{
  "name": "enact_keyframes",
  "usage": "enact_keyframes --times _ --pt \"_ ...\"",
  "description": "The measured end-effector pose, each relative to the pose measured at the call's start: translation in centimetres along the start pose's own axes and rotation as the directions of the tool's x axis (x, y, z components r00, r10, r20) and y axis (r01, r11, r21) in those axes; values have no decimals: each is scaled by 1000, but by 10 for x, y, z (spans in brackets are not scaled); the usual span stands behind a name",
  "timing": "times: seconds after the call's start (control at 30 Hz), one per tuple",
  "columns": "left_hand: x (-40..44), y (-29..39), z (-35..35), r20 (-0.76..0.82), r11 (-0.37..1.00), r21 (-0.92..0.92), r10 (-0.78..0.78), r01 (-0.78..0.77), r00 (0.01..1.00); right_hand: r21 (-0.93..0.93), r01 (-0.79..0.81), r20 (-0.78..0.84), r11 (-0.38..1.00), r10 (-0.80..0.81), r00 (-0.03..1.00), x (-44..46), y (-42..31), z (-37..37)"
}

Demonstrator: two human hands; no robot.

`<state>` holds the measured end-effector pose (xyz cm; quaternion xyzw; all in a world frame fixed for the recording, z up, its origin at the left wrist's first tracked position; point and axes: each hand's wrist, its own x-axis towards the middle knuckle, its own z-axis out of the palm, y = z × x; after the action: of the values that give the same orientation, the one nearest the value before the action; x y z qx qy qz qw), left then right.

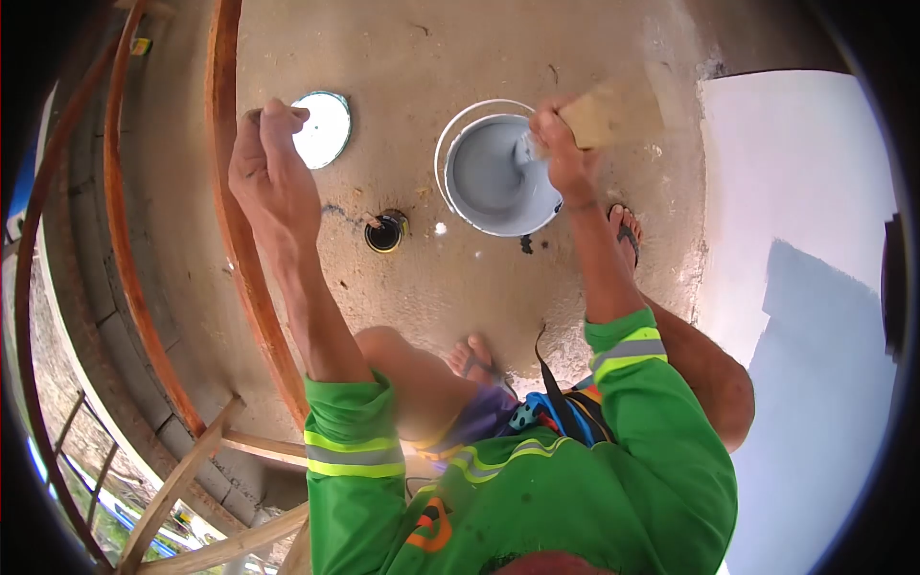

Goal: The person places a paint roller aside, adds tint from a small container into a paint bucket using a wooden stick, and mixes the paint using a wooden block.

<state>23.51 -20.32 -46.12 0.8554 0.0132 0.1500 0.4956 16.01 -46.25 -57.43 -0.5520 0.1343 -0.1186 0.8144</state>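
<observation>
My right hand [567, 144] is closed on a flat tan piece [613, 113], blurred by motion, over the right rim of a bucket of grey paint [484, 172]. What the piece is, I cannot tell. The bucket's handle lies to its left. My left hand [275, 163] is raised at the left, its fingers curled together near a wooden rail; whether anything is between them is too small to tell. Just right of its fingertips lies a round white lid [323, 129]. A small open can with dark contents [385, 233] stands between my left forearm and the bucket.
Brown-orange wooden rails [228, 163] run along the left, with bare wooden braces [177, 479] lower down. A white wall [805, 163] partly coated grey-blue stands at the right. My sandalled feet [625, 235] are on the concrete floor [383, 57].
</observation>
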Motion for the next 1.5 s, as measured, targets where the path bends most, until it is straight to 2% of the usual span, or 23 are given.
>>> enact_keyframes --times 0.03,0.1,0.2,0.27,0.3,0.4,0.43,0.53,0.57,0.67,0.7,0.73,0.8,0.83,0.97,1.07,1.17,1.27,1.33,1.37,1.43,1.47,1.5 --pt "-2 7 7 6 1000 -6 5 -5 1000 -176 63 -102 982 -82 991 11 -3 16" --pt "-4 14 18 40 1000 -8 -13 13 999 -294 203 188 934 -151 970 -9 7 22" --pt "-1 7 15 39 998 58 -38 36 998 -333 331 336 883 -217 917 -29 -4 9" --pt "0 9 13 7 998 56 -23 23 1000 -182 139 211 973 -100 972 -19 -19 -3" --pt "-3 11 13 -2 998 55 -22 22 1000 -191 137 76 972 -125 989 -9 -19 1" --pt "-5 26 25 18 998 -41 -41 41 999 -192 242 149 951 -215 965 -1 -11 23" --pt "-5 24 27 29 1000 -21 10 -9 1000 -200 233 192 952 -196 962 -2 -14 22" --pt "-6 15 18 57 1000 0 -19 19 998 -242 192 313 951 -111 943 -23 -31 -4" --pt "-6 9 14 40 999 -22 -24 25 999 -130 154 226 979 -122 967 -19 -26 -13" --pt "-5 9 20 17 997 -71 -20 21 1000 -96 207 20 974 -206 978 0 -21 2" --pt "-7 18 21 45 999 -32 -43 44 998 -204 252 119 946 -232 965 -2 -23 7" --pt "-8 27 23 69 998 7 -64 63 996 -125 223 201 967 -196 960 -5 -26 6" --pt "-8 22 23 77 996 -37 -77 80 994 13 127 371 992 -123 920 -21 -32 -4" --pt "-6 13 23 64 996 -68 -57 61 996 12 122 334 992 -119 935 -25 -47 -8" --pt "-5 11 19 60 996 -80 -40 45 997 175 321 329 931 -362 872 -10 -71 -21" --pt "-4 14 21 88 999 -34 -6 9 996 22 336 245 941 -331 911 -8 -40 -4" --pt "-5 13 16 99 999 -19 -46 48 994 -298 252 356 921 -138 924 -12 -21 -15" --pt "-5 1 2 50 1000 -17 -23 24 998 -515 310 440 799 -64 896 -29 -37 -14" --pt "-2 -4 -2 -6 999 5 41 -41 999 -392 243 372 887 -89 924 -44 -35 -8" --pt "-4 -4 -2 6 1000 -2 13 -13 1000 -326 209 334 922 -95 938 -47 -35 -6" --pt "-6 4 -1 25 999 -17 -43 44 999 98 185 283 978 -206 937 -41 -48 -1" --pt "-4 4 -2 15 999 -28 -29 29 999 309 163 247 937 -245 938 -35 -55 2" --pt "-4 5 -3 14 999 -36 -17 17 1000 289 222 289 931 -306 907 -31 -62 7"
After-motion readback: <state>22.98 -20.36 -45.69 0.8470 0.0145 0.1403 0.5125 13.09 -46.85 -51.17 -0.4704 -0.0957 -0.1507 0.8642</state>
